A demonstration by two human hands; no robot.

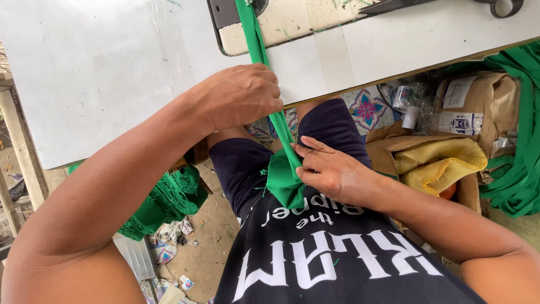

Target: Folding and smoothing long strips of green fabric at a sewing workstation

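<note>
Head view: smooth green fabric strip (279,121), long and narrow, draped off white table (90,73) edge. Left hand (242,95) fisted around strip at that edge. Right hand (332,169) below, fingers pinching its bunched end.

This is a small sewing workshop. A white sewing table (101,73) carries the cream bed of a sewing machine (292,22), with black-handled scissors (500,7) lying on its far edge. Heaps of green cloth (520,152) and green lace trim (166,200) lie around the seat, beside an open cardboard box of yellow fabric (439,163). Thread scraps and litter cover the bare dirt floor (208,236).
</note>
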